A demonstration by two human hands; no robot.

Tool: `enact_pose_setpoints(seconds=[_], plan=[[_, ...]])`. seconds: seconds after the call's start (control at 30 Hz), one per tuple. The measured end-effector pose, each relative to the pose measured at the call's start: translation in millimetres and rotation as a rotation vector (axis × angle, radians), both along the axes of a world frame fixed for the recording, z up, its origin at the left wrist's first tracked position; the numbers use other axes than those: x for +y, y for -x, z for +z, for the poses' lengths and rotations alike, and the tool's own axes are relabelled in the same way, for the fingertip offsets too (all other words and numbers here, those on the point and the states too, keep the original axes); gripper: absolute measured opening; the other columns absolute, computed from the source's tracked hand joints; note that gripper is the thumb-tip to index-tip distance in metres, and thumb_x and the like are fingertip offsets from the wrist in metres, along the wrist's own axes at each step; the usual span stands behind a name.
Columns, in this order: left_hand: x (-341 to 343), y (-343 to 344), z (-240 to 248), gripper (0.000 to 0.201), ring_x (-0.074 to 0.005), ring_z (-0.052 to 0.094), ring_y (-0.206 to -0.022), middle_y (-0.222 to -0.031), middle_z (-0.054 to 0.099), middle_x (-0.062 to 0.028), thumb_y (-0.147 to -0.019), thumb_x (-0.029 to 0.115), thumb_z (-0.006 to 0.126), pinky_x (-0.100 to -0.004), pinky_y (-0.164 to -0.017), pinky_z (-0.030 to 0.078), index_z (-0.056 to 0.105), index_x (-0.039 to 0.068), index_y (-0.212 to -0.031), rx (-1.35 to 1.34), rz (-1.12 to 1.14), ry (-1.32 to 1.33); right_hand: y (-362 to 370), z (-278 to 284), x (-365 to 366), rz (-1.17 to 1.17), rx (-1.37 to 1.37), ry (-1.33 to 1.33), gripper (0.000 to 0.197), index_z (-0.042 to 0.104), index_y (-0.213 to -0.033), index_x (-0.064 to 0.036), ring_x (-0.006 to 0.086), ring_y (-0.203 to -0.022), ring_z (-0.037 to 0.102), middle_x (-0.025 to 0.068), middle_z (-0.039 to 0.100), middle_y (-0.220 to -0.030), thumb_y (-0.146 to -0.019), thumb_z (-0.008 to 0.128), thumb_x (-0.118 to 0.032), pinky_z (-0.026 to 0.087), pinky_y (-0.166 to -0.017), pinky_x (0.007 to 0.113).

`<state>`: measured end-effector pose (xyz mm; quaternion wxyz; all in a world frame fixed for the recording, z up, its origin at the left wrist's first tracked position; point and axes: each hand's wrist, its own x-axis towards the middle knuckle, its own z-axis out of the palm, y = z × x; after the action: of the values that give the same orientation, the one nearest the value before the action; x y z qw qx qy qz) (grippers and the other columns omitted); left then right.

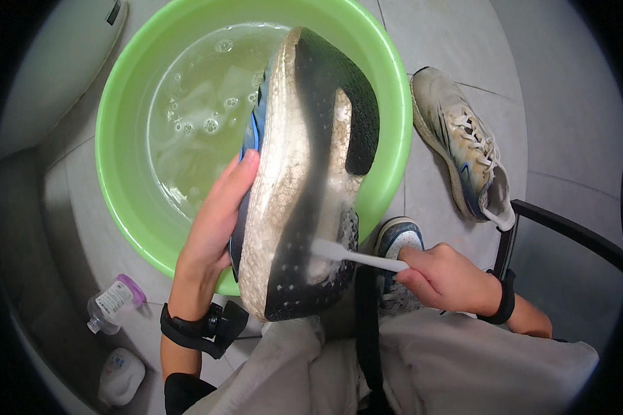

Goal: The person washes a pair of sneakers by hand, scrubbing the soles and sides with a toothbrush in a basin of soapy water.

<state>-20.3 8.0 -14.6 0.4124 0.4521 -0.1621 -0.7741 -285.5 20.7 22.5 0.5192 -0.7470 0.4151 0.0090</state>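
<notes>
My left hand [218, 207] is closed around the upper side of a sneaker [291, 152], which is tilted so its black-and-white sole faces up and to the right. The sole is wet, with dirt in its white midsole and whitish suds near the heel. In my right hand [443, 277] is a white-handled brush [370, 260], its head against the lower part of the sole; the bristles are blurred. Beneath the sneaker stands a green basin [121, 173] holding cloudy water with bubbles.
A second, dirty sneaker [457, 138] with white laces lies on the tiled floor at right. A clear bottle [114, 304] with a purple base and a white container [122, 377] lie at lower left. A black metal frame [567, 225] stands at right.
</notes>
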Motion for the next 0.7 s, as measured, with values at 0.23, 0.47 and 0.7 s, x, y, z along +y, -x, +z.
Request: enact_pose_setpoints(seconds=[0.23, 0.47, 0.7], plan=[[1.5, 1.7, 0.5, 0.046, -0.0117, 0.054, -0.095, -0.115, 0.051, -0.0109, -0.091, 0.030, 0.040, -0.0243, -0.081, 0.044, 0.034, 0.000, -0.126, 0.012, 0.043, -0.044, -1.7, 2.0, -11.2, -0.026, 0.007, -0.113, 0.019, 0.047, -0.078, -0.0019, 0.0369, -0.052, 0.052, 0.0170, 0.051, -0.057, -0.084, 0.048, -0.020, 0.040, -0.047, 0.042], [1.5, 2.1, -2.3, 0.045, -0.0119, 0.055, -0.095, -0.114, 0.051, -0.0110, -0.091, 0.029, 0.040, -0.0247, -0.081, 0.045, 0.035, -0.001, -0.125, 0.064, 0.039, -0.018, -4.9, -7.5, -6.4, -0.116, 0.032, -0.139, 0.022, 0.048, -0.076, -0.0020, 0.0374, -0.049, 0.049, 0.0184, 0.048, -0.053, -0.086, 0.046, -0.022, 0.038, -0.046, 0.043], [1.6, 1.3, -0.7, 0.043, -0.0119, 0.055, -0.094, -0.113, 0.051, -0.0111, -0.091, 0.028, 0.040, -0.0245, -0.081, 0.045, 0.036, -0.001, -0.124, 0.076, 0.050, -0.016, -0.2, -7.4, 3.6, -0.048, -0.053, 0.014, 0.019, 0.044, -0.074, -0.0013, 0.0384, -0.052, 0.050, 0.0185, 0.049, -0.055, -0.083, 0.050, -0.016, 0.038, -0.045, 0.041]])
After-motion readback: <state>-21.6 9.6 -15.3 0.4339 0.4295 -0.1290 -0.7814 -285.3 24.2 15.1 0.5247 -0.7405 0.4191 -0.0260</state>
